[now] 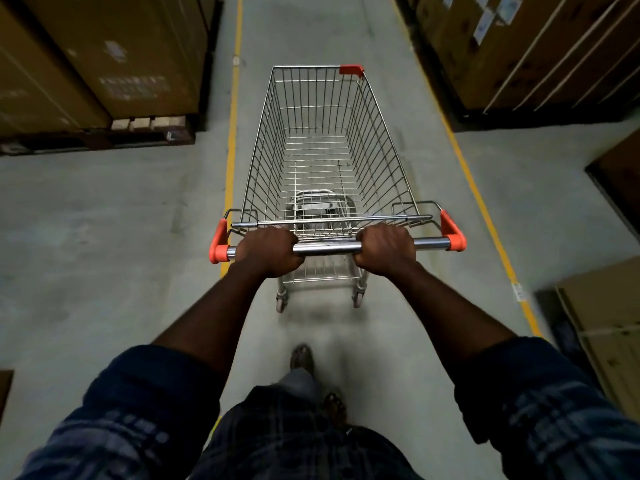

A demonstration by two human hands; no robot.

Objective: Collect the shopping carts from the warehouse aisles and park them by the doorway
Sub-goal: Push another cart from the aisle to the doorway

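Note:
An empty wire shopping cart (322,140) with orange corner caps stands straight ahead of me on the concrete floor, its basket pointing away down the aisle. Its chrome handle bar (329,247) runs across the middle of the view between two orange end pieces. My left hand (268,251) grips the bar left of centre, fingers wrapped over it. My right hand (386,249) grips the bar right of centre in the same way. The cart's rear wheels (282,303) show below the handle. No other cart is in view.
Yellow floor lines (232,133) mark the aisle on both sides of the cart. Tall cardboard boxes on a pallet (104,64) stand at the left, more stacked boxes (536,53) at the right, and a box (609,334) near my right elbow. A cross aisle of bare floor opens left and right.

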